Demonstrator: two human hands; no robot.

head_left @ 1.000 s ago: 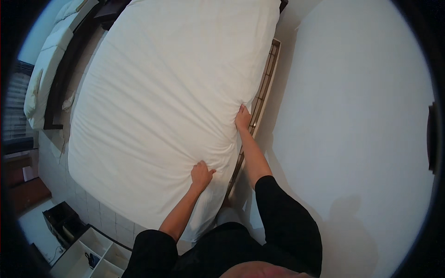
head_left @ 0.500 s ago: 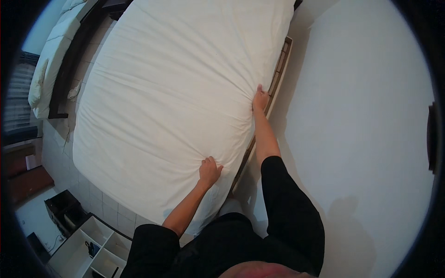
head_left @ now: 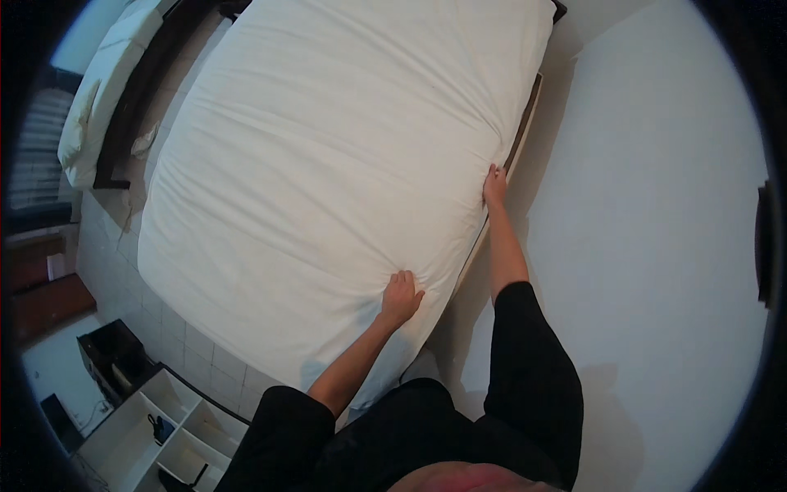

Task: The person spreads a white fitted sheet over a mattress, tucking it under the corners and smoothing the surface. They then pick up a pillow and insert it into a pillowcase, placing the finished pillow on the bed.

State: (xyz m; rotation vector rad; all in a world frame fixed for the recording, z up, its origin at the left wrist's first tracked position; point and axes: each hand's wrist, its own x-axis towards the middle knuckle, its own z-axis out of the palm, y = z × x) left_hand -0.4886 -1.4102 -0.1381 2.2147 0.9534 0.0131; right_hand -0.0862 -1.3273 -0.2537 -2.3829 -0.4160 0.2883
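A cream fitted sheet (head_left: 287, 172) covers a large mattress on a bed. Folds in the cloth run out from both of my hands. My left hand (head_left: 402, 298) presses onto the top near the close right corner, its fingers curled into the sheet. Farther along the right edge, my right hand (head_left: 494, 185) is closed on a gathered piece of the same sheet, with its fingertips partly hidden. Below that edge shows a narrow strip of the wooden bed frame (head_left: 531, 111).
A white wall (head_left: 648, 205) rises close on the right. At the lower left stands a shelf unit (head_left: 143, 422) with white compartments, beside a dark cabinet (head_left: 115, 353). A second cushioned seat or bed (head_left: 115, 66) lies at the far left, across the tiled floor (head_left: 156, 316).
Both hands and the sheeted mattress have shifted right in view. Less of the slatted frame shows beside the mattress edge. Both hands keep their hold on the sheet.
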